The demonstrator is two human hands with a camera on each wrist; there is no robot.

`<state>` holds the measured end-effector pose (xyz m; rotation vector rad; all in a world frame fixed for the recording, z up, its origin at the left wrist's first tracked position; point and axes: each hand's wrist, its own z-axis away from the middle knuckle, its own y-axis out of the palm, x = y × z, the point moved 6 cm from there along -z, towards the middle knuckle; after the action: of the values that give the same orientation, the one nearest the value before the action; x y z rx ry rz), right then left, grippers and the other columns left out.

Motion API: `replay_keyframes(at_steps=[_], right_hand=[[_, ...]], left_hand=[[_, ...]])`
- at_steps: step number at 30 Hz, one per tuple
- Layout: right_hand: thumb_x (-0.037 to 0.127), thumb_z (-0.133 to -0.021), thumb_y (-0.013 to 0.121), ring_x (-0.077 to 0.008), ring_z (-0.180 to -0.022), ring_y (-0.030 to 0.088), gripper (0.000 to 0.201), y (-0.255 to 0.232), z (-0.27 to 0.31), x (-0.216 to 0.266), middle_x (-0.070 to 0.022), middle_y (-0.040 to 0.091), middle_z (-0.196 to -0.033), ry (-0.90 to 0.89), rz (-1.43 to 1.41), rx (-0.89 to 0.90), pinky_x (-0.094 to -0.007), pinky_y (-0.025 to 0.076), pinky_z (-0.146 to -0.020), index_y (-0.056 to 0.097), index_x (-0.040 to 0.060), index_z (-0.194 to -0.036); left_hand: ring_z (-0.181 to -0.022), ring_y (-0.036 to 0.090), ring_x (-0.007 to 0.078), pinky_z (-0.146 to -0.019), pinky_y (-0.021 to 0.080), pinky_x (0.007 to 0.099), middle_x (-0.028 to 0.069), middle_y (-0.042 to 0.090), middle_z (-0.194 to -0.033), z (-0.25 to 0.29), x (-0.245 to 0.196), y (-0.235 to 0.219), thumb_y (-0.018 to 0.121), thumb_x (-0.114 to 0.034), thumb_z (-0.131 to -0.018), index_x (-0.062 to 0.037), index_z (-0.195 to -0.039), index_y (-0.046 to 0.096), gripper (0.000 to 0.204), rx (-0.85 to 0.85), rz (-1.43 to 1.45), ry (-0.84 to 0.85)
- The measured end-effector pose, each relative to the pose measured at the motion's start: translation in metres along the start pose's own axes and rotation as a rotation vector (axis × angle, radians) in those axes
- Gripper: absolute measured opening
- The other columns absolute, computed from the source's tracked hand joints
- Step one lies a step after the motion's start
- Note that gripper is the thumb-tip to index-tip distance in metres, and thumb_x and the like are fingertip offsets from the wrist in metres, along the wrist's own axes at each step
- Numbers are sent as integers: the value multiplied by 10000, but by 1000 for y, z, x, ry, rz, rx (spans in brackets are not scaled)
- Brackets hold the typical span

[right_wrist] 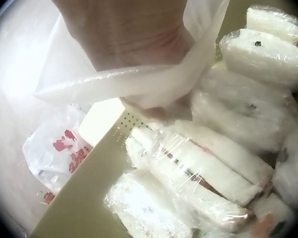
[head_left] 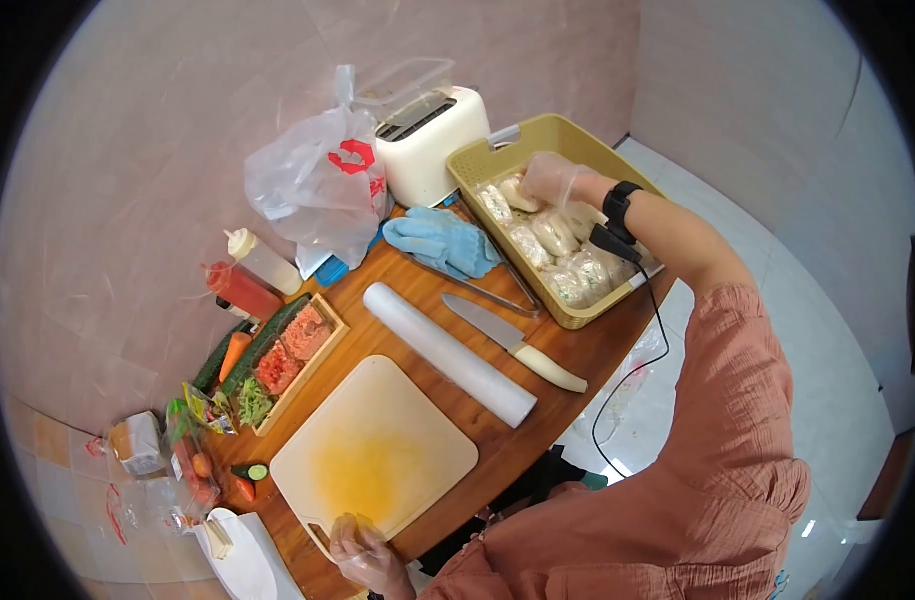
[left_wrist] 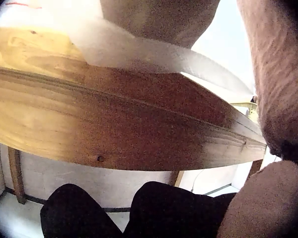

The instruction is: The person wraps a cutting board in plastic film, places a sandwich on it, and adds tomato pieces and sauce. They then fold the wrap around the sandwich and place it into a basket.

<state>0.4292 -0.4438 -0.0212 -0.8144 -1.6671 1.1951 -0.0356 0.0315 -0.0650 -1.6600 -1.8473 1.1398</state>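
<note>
Inside the tan basket (head_left: 575, 318), my right hand (head_left: 556, 180) in a clear plastic glove is at a wrapped sandwich (head_left: 518, 193). The right wrist view has that gloved hand (right_wrist: 154, 94) at the end of a wrapped sandwich (right_wrist: 208, 168) showing its cut filling layers; the fingertips are partly hidden. More wrapped sandwiches (head_left: 555, 232) lie around it. My left hand (head_left: 363, 552), also gloved, rests with loosely bent fingers at the near edge of the cream cutting board (head_left: 378, 390), which has a yellow stain. In the left wrist view its fingers are not clearly seen.
A film roll (head_left: 448, 352) and a knife (head_left: 513, 343) lie between board and basket. Behind are a blue cloth (head_left: 441, 240), toaster (head_left: 433, 150), plastic bag (head_left: 313, 185) and sauce bottles (head_left: 263, 262). A wooden tray (head_left: 323, 350) of fillings and a white plate (head_left: 240, 565) stand left.
</note>
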Motion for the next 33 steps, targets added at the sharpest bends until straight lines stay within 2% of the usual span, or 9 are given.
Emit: replay_keyframes(at_steps=[3,7,9,13,15,22,24,27,33], right_hand=[[158,-766,688,-248,-611,636,178,-5,0,-11,-146,674,-677,187,-126,-29,-382,478,-576,712,-17,-755],[156,-764,693,-233,-558,620,178,-3,1,-14,-136,638,-607,65,-118,-12,-379,448,-532,706,-12,-708],[125,-729,690,-264,-541,605,131,-2,3,-21,-156,634,-602,183,-319,-109,-396,443,-522,700,3,-683],[108,-680,700,-294,-550,607,90,-8,1,-28,-186,640,-630,261,-21,-90,-393,465,-534,717,23,-705],[129,-638,743,-390,-768,694,186,-5,-1,-34,-259,699,-803,303,-55,-18,-435,537,-648,750,0,-772],[105,-684,734,-387,-748,696,184,15,0,-17,-262,709,-847,3,-51,-88,-421,532,-636,783,40,-849],[24,-766,701,-185,-608,612,87,11,4,-8,-149,648,-650,-47,-197,-85,-363,477,-533,717,-61,-777],[35,-758,716,-215,-610,630,87,8,3,-21,-150,667,-675,289,-279,-143,-379,508,-572,723,-50,-775],[50,-760,748,-212,-678,677,263,0,8,-7,-164,705,-789,272,-373,-137,-369,538,-616,731,-60,-998]], left_hand=[[-1027,664,382,-901,542,466,182,694,-1103,1,1,0,649,-53,-894,-25,-1090,697,204,1,-4,1],[-1013,670,379,-892,546,460,182,701,-1092,-1,-1,0,628,-60,-899,-22,-1071,702,191,1,8,13],[-1014,670,378,-895,546,458,183,701,-1093,-4,-6,-3,626,-62,-901,-21,-1070,702,190,1,58,13],[-1019,670,377,-901,545,454,183,700,-1097,-5,-7,-4,621,-60,-906,-19,-1062,701,180,-6,93,31],[-1021,670,375,-902,545,455,181,699,-1099,-4,-6,-3,620,-60,-908,-19,-1060,700,177,-6,89,34],[-1043,668,369,-907,544,460,172,694,-1107,-2,-4,-1,622,-40,-904,-23,-1070,696,183,8,82,27],[-1050,666,370,-908,544,461,171,692,-1112,0,-2,0,621,-32,-901,-26,-1069,697,185,17,83,19],[-1060,662,370,-909,543,463,170,688,-1125,0,0,2,618,-24,-896,-31,-1067,697,188,29,84,5],[-1054,662,369,-905,544,459,169,686,-1133,-2,-3,-1,621,-26,-894,-34,-1063,696,185,37,99,7]])
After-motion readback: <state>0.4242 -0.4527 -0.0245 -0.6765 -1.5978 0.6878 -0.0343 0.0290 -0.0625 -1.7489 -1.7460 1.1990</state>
